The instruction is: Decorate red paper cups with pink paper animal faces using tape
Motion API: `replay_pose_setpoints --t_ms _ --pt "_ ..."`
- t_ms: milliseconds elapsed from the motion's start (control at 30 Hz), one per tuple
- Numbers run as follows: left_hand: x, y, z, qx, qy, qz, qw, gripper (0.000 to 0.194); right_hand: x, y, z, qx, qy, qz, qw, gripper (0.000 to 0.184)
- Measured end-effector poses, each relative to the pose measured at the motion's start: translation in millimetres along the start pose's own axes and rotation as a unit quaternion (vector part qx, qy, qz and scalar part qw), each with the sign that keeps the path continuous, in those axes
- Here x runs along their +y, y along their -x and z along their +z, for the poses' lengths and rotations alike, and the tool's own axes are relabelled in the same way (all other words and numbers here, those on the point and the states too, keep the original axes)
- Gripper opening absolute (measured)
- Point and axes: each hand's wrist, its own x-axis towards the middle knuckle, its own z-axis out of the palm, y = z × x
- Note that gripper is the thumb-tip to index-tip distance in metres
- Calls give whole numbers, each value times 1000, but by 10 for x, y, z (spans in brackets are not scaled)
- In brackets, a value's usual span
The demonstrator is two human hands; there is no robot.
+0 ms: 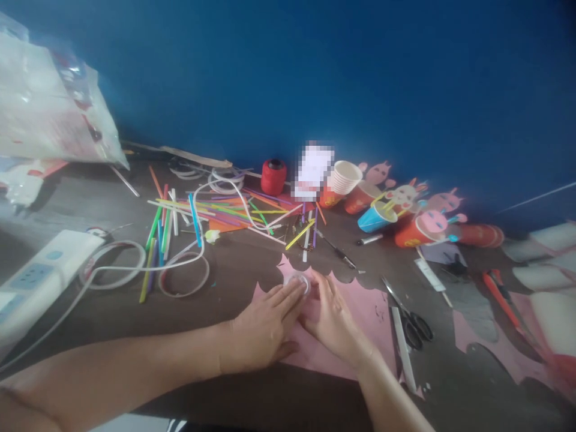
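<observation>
Fingers [292,292] on pink paper [360,303], its dark marks [380,310] illegible.

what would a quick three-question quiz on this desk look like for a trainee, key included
1. Multiple choice: which tool lies to the right of the large pink sheet under the hands?
a) a hammer
b) scissors
c) a stapler

2. True or false: both the left hand and the right hand are at the pink sheet.

3. Fill in the blank, as the person sees it: the loose coloured sticks lie to the ____ of the stacked paper cups.

Key: 1 b; 2 true; 3 left
</observation>
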Motion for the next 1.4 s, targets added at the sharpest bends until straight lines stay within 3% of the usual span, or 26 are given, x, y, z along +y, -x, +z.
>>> replay_pose_setpoints --t_ms 267,500,633,833,1100,1400 --pt "24 -35 43 -30 -28 -4 999 84 82 71 -22 -31 9 -2 999 85" --pt "186 84 77 19 -84 44 995 76 91 350 -38 -56 12 -12 998 83" --pt "245 115 84 27 -98 68 992 74 125 484 4 -40 30 -32 998 81" --pt "193 75 135 23 -82 53 995 74 127 538 72 16 49 -70 996 80" --pt "221 92 145 26 -81 62 994 75 105 619 42 34 76 -134 987 59" --pt "290 141 250 22 -87 48 995 94 96 641 -8 4 90 -144 985 49"
